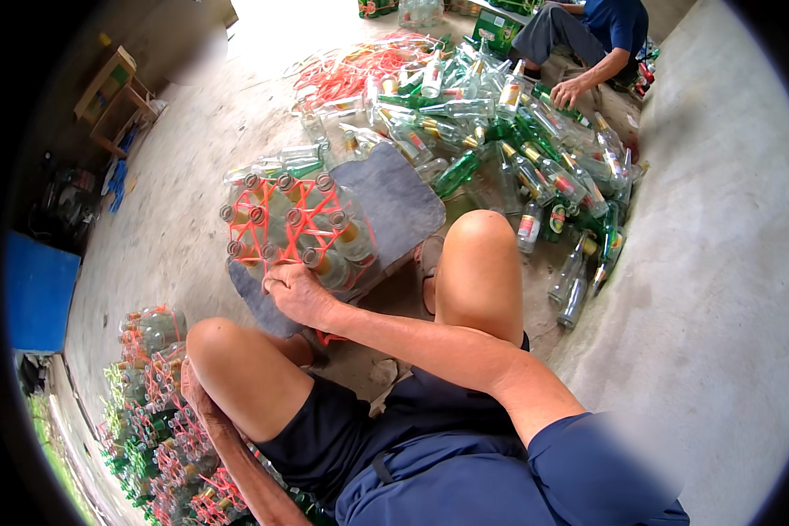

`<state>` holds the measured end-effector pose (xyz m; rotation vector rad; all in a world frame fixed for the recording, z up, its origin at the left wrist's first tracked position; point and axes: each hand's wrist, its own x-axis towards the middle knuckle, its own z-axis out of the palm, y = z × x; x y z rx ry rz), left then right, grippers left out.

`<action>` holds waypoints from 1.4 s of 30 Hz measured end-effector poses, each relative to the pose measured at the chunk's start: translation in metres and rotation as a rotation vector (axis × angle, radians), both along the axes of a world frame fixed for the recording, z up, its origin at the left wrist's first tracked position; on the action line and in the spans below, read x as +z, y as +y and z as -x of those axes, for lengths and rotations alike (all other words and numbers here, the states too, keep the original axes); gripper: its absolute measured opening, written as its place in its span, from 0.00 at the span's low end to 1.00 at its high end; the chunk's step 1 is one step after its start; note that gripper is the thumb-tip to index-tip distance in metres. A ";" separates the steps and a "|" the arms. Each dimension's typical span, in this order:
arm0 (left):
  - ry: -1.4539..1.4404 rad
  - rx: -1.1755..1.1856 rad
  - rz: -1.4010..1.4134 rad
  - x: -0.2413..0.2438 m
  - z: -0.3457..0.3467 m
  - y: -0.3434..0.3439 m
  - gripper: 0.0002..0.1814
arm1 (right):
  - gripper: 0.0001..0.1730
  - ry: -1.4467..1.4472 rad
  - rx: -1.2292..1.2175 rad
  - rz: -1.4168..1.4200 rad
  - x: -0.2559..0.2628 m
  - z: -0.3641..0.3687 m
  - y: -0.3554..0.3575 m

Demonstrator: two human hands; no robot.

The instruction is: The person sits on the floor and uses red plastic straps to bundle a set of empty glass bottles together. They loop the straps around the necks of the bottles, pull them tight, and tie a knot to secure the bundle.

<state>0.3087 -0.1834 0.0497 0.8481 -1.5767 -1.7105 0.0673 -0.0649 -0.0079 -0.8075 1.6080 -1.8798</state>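
Before me a bundle of clear glass bottles (pixel 339 266) stands upright, its necks laced together with red plastic twine (pixel 297 227). It rests on a grey pad (pixel 394 191) between my feet. My right hand (pixel 296 292) is at the bundle's near edge, fingers curled on the twine just below a bottle neck; its fingertips are partly hidden. A loose piece of red twine (pixel 329 338) shows beneath my forearm. My left hand (pixel 196 388) is down by the outer side of my left knee, beside other tied bottles; most of its fingers are hidden.
Loose clear and green bottles (pixel 460 108) lie heaped ahead and to the right, with tangled red twine (pixel 361 62) behind. Another person's hand (pixel 567 92) reaches into the heap. Several tied bundles (pixel 164 421) stand at my left. A concrete wall (pixel 710 217) rises at right.
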 end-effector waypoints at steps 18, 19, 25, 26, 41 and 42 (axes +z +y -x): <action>-0.023 0.061 -0.018 -0.008 0.001 -0.006 0.24 | 0.11 0.077 0.039 0.071 -0.008 0.003 -0.001; -0.026 0.068 -0.019 -0.009 -0.001 -0.008 0.24 | 0.11 0.081 0.056 0.080 -0.005 0.003 0.000; -0.056 0.096 -0.049 -0.019 -0.007 -0.011 0.24 | 0.11 -0.054 0.093 0.019 -0.001 0.001 0.002; -0.066 0.104 -0.053 -0.021 -0.008 -0.013 0.24 | 0.11 -0.092 0.113 -0.013 0.003 0.000 0.004; -0.207 0.160 -0.047 -0.042 -0.005 -0.044 0.23 | 0.12 -0.096 0.146 -0.096 0.019 0.007 0.012; -0.217 0.170 -0.040 -0.041 -0.008 -0.044 0.23 | 0.12 -0.095 0.150 -0.092 0.020 0.006 0.011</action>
